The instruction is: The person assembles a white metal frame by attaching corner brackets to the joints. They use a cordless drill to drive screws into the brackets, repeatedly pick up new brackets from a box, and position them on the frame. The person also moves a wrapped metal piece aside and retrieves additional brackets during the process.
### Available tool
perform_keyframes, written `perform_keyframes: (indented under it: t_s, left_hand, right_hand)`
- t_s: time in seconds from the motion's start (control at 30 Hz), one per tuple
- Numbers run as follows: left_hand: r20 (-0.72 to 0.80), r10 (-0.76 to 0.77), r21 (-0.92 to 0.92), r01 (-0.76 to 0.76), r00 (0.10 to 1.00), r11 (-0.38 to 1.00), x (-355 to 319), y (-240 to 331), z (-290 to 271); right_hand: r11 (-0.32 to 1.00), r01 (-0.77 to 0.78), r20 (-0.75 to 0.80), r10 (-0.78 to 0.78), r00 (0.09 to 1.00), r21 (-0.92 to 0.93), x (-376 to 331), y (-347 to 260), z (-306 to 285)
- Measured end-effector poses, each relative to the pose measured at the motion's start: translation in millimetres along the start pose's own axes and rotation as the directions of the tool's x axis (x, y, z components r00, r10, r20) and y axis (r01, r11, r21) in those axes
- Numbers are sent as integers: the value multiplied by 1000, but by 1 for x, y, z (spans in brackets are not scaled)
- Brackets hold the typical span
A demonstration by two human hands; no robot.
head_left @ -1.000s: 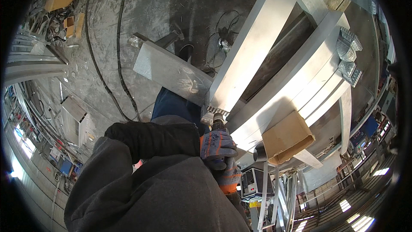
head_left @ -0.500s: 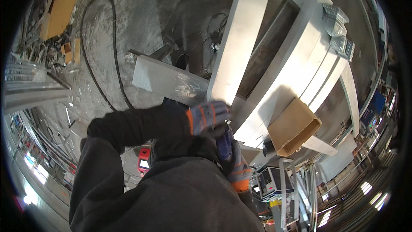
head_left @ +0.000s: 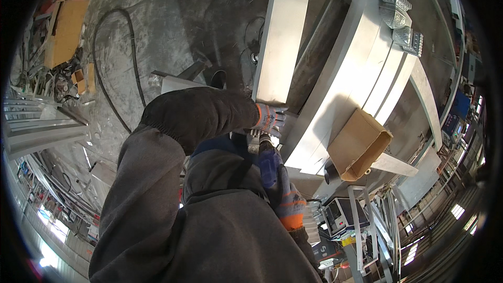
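My right hand point(head_left: 291, 203), in a grey glove with orange bands, is closed around a blue and black power tool point(head_left: 268, 167). Its exact kind is hard to make out; the narrow front end points away from me. Just beyond that front end is my left hand point(head_left: 269, 117), gloved alike, with the fingers stretched out to the right and spread. It lies by the near end of a pale metal beam point(head_left: 281, 47). Some bright metal shows beneath this hand, but what it touches there is partly hidden.
Several long pale beams point(head_left: 343, 89) run away to the right. An open cardboard box point(head_left: 358, 144) sits on their near ends, with ribbed metal fittings point(head_left: 401, 21) farther along. A black hose point(head_left: 133, 47) loops over the floor. Scrap and a carton point(head_left: 68, 31) lie far left.
My left hand has moved slightly right and away from me, and its fingers have spread. The power tool shows more fully now. The whole view has shifted a little.
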State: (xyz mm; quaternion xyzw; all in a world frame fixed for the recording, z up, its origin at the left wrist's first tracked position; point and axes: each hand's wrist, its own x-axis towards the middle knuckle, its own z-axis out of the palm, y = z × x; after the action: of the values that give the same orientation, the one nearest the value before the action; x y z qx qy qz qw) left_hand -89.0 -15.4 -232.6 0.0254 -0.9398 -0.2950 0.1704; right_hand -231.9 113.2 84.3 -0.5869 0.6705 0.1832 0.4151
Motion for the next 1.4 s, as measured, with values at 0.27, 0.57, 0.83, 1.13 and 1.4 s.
perform_keyframes:
  t_s: [0.27,0.57,0.83,1.13,1.4]
  left_hand:
    - [693,-71,96,6,718,995,27,7,-56]
    - [9,-471,-531,403,882,745,7,87,-130]
    - [-446,-446,-647,65,776,760,36,156,-114]
    - [-633,-415,-546,2,654,838,35,157,-93]
    - [-723,-468,-546,-5,508,838,28,158,-100]
  right_hand:
    - [993,-34,-8,35,999,114,4,4,11]
    - [983,37,-12,-35,999,181,13,22,29]
    - [989,105,137,-91,986,-104,10,23,0]
    - [927,257,148,-224,963,-272,16,20,-14]
    - [906,306,222,-247,943,-291,28,4,-29]
